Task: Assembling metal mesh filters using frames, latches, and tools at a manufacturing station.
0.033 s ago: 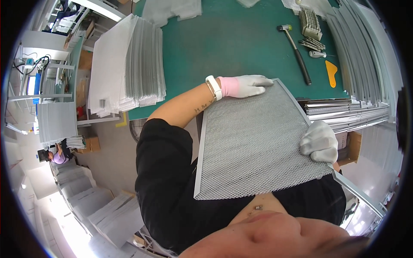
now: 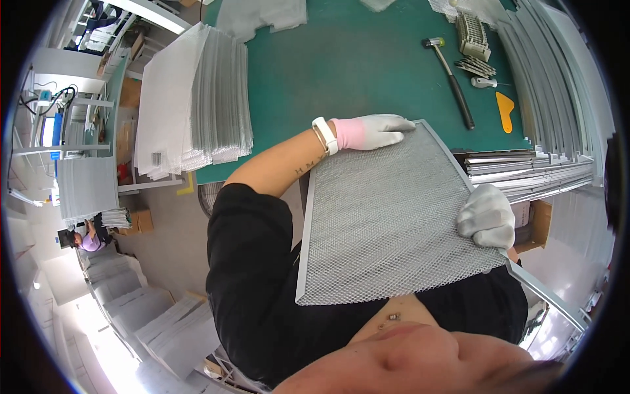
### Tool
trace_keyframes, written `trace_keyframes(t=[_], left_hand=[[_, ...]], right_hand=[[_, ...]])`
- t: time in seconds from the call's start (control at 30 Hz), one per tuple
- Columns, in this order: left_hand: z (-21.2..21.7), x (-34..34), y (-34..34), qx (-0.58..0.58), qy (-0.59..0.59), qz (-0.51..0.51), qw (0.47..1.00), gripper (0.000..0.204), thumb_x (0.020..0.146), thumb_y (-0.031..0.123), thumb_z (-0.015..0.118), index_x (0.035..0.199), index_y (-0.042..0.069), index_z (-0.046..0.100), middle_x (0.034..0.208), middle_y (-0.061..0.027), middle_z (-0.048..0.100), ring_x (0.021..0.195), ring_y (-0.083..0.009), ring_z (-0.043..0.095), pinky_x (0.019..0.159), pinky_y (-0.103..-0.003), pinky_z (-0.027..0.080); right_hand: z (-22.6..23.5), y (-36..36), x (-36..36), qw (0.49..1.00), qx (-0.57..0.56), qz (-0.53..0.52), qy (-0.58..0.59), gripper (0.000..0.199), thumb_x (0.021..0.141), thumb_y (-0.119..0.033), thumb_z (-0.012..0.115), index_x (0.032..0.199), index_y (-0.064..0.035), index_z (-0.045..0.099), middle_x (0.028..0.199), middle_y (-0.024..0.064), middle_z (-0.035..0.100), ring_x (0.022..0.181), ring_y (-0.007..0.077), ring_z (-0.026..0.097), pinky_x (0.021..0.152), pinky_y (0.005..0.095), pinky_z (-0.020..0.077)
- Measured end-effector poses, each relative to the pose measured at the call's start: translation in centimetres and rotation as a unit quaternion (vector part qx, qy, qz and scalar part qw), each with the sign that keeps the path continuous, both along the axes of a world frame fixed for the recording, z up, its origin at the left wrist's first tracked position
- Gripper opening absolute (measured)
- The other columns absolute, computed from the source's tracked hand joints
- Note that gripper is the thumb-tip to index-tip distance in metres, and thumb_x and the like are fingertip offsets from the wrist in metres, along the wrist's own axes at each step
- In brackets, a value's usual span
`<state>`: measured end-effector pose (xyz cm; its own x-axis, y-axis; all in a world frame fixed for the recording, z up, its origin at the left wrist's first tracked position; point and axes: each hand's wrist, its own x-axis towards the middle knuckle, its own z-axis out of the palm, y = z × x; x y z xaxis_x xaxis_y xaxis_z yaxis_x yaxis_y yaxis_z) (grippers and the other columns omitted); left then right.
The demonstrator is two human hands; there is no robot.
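Note:
A grey metal mesh filter panel (image 2: 387,223) lies tilted between my body and the green table, with metal frame strips along its left and right sides. My left hand (image 2: 380,132), in a white glove with a pink cuff, rests stretched out along the panel's far edge. The right hand (image 2: 487,217), also gloved in white, is closed around the panel's right side. From under it a loose-ended frame strip (image 2: 548,295) angles away from the mesh toward the lower right. What the right fingertips press on is hidden.
On the green table (image 2: 328,59) lie a hammer (image 2: 453,85), a screwdriver (image 2: 484,83) and a yellow scraper (image 2: 504,113). A mesh stack (image 2: 216,98) stands left; long metal strips (image 2: 551,79) line the right side. Far left, another person (image 2: 92,238) is among stacked panels.

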<state>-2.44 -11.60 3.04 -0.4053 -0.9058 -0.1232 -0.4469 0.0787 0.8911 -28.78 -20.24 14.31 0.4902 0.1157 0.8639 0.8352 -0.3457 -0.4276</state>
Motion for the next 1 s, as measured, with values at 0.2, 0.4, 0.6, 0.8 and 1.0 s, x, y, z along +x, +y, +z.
trace_keyframes(t=[0.2,0.4,0.6,0.8,1.0], left_hand=[[2.5,-0.7,1.8,-0.03,-0.152,0.11,0.982,0.044,0.094,0.02,0.049,0.13,-0.005,0.051,0.117,-0.0194,0.066,0.112,-0.0337,0.061,0.101,-0.041,0.046],[3.8,1.6,3.8,0.021,-0.161,0.163,0.973,0.049,0.096,0.02,0.049,0.137,-0.006,0.043,0.116,-0.0176,0.067,0.109,-0.0315,0.063,0.099,-0.038,0.047],[3.1,1.8,3.5,0.0,-0.01,0.056,0.998,0.052,0.1,0.028,0.044,0.141,-0.003,0.042,0.131,-0.0206,0.058,0.123,-0.032,0.055,0.108,-0.038,0.04],[2.4,1.4,2.4,0.001,-0.06,0.036,0.998,0.052,0.097,0.028,0.045,0.138,-0.003,0.048,0.135,-0.0229,0.054,0.126,-0.0353,0.051,0.111,-0.04,0.037],[3.0,1.4,1.2,-0.025,-0.123,0.021,0.992,0.047,0.097,0.024,0.046,0.135,-0.003,0.051,0.125,-0.0203,0.061,0.124,-0.0326,0.053,0.109,-0.04,0.039]], right_hand=[[-0.3,-1.4,-1.0,0.996,-0.06,0.049,0.043,0.023,0.048,-0.023,0.055,0.049,-0.0102,0.035,0.065,0.0081,0.058,0.051,0.0147,0.055,0.039,0.0273,0.0359],[0.1,-2.2,2.3,0.994,0.011,-0.06,-0.089,0.017,0.094,-0.012,0.055,0.081,-0.0074,0.046,0.065,0.0064,0.056,0.048,0.0148,0.054,0.035,0.0249,0.0365],[2.0,-2.0,1.6,0.995,0.047,-0.088,0.026,0.011,0.094,-0.02,0.06,0.092,-0.0128,0.052,0.088,0.0037,0.066,0.077,0.016,0.065,0.061,0.0307,0.0466],[0.1,-1.5,0.2,0.996,0.016,-0.083,-0.013,0.012,0.095,-0.02,0.06,0.089,-0.0127,0.052,0.089,0.0036,0.067,0.078,0.0177,0.066,0.061,0.03,0.0461],[-0.7,-2.1,0.0,0.998,0.037,-0.023,-0.052,0.017,0.069,-0.003,0.07,0.069,-0.0041,0.053,0.093,0.0142,0.068,0.068,0.0218,0.063,0.048,0.0298,0.0417]])
